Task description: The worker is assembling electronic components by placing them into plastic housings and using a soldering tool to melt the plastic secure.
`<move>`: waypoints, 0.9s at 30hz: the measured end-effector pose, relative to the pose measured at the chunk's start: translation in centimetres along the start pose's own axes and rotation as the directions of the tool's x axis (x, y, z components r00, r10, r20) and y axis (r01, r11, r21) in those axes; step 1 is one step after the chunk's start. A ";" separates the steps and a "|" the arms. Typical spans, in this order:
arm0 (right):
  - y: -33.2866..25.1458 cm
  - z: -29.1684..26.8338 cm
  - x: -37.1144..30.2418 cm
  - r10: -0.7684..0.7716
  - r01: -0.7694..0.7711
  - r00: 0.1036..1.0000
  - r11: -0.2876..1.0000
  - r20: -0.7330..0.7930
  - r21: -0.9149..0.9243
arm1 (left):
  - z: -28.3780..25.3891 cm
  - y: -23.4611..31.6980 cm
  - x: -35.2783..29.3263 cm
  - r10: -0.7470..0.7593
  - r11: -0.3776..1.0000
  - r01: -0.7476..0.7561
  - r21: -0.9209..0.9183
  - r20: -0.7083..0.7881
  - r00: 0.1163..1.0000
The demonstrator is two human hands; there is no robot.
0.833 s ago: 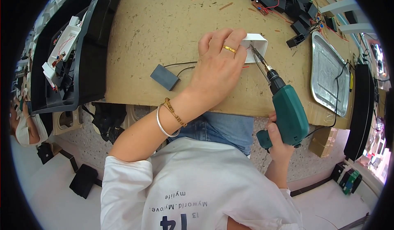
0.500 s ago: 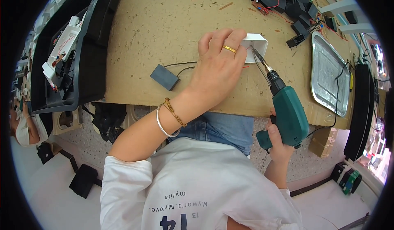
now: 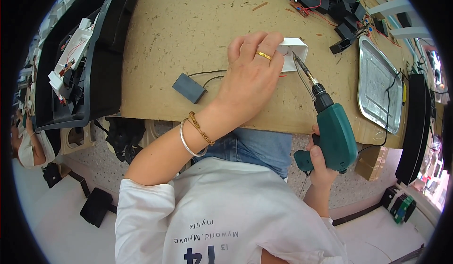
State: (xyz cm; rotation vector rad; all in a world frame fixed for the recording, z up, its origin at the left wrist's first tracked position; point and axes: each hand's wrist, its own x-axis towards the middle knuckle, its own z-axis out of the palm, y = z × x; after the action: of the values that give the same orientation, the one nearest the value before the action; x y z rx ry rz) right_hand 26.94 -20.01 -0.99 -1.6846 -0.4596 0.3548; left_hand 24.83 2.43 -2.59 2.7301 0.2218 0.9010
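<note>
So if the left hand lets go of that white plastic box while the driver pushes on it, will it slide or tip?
Probably slide. The small white plastic box looks hollow and light, so the green electric screwdriver bit pressing at a slant could skate it across the flat cardboard-covered table. It sits low, so tipping seems less likely. The left hand pinning it looks necessary.

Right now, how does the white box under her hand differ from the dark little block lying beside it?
The white plastic housing is pale and pinned by the left hand, with the green electric screwdriver tip on it. The dark grey block is flat, untouched, and trails black wires. Both rest on the cardboard-covered bench.
</note>
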 end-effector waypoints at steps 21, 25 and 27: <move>0.1 -0.4 0.0 0.022 -0.022 0.999 1.000 0.045 0.005 | -7.2 -2.1 -1.6 -0.042 0.942 0.111 -0.318 0.215 0.976; 0.6 -0.7 -0.1 0.024 -0.024 0.999 1.000 0.044 0.001 | -7.2 -1.6 -1.5 -0.304 0.742 0.387 -0.548 0.240 0.922; 0.8 -0.8 -0.2 0.025 -0.026 0.999 1.000 0.043 0.014 | -7.1 -1.4 -1.3 -0.286 0.721 0.381 -0.578 0.252 0.924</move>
State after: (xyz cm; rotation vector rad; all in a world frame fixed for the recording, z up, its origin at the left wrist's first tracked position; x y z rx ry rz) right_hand 27.23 -20.88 -1.63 -1.6729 -0.4665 0.4128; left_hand 19.43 4.87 1.78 2.0307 0.3142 0.5351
